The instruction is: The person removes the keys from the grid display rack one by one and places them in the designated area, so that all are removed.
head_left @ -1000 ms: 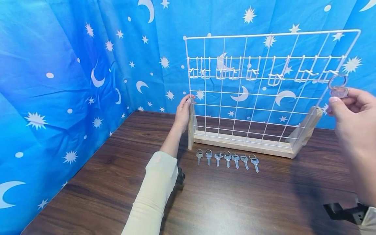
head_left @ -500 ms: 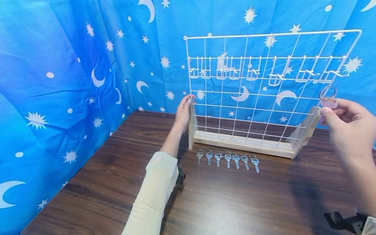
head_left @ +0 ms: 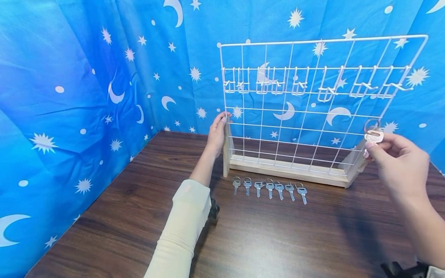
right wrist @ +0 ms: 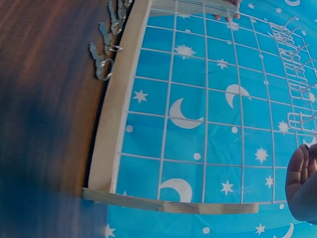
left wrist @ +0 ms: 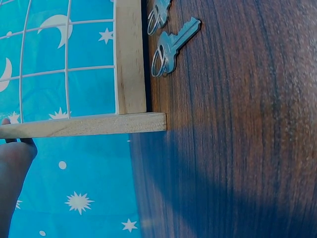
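Note:
A white wire grid rack (head_left: 321,41) stands upright in a wooden base (head_left: 288,167), with several white hooks (head_left: 324,100) hung in a row across its upper part. My left hand (head_left: 216,137) grips the left wooden upright (left wrist: 89,126), thumb in front. My right hand (head_left: 405,166) pinches a key (head_left: 374,136) by its head between thumb and fingers, its ring sticking up, beside the rack's right edge and below the hooks. The key's blade is mostly hidden by the fingers. In the right wrist view only part of that hand (right wrist: 302,186) shows.
Several silver keys (head_left: 269,185) with rings lie in a row on the dark wooden table (head_left: 264,239), in front of the base. A blue cloth (head_left: 187,154) with white moons and stars hangs behind and to the left.
My right hand has moved down and to the left with the key, from beside the rightmost hook to beside the grid's lower right. My left hand has stayed on the upright.

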`<state>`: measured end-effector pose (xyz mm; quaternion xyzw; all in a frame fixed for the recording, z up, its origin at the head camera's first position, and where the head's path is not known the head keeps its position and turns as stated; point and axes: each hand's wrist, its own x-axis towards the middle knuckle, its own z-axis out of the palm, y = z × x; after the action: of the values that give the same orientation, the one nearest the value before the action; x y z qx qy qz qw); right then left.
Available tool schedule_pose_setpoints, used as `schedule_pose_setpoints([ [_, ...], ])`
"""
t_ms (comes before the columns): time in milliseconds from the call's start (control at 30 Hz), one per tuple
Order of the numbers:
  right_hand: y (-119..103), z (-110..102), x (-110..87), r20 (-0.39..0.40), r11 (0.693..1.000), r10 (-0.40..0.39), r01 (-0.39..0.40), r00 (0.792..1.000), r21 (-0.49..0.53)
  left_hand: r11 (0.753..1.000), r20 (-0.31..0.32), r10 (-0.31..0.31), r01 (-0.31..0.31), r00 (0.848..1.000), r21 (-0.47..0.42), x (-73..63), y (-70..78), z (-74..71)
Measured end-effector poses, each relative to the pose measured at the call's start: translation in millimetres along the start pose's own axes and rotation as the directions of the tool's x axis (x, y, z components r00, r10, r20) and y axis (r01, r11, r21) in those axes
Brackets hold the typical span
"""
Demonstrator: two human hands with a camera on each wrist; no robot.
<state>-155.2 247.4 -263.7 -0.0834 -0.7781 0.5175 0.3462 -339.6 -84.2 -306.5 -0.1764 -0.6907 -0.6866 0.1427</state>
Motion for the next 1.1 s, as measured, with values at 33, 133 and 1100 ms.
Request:
schedule_pose_setpoints([
  [33,2,0,-0.4,0.016,1.0,-0.005,0.005,1.0,-0.01,1.0,0.004,-0.001,0.001,1.0,-0.006,-0.1,0.2,-0.3],
  [133,9,0,-1.6,0.06,0.999,-0.033,0.034,0.998,-0.03,1.0,0.015,-0.01,0.01,1.0,-0.005,-4.2,9.0,-0.3],
  [1100,46,13,-11.3,0.437,0.938,0.013,0.141,0.899,-0.316,1.0,0.03,0.009,-0.008,1.0,-0.02,-8.5,17.6,0.3],
])
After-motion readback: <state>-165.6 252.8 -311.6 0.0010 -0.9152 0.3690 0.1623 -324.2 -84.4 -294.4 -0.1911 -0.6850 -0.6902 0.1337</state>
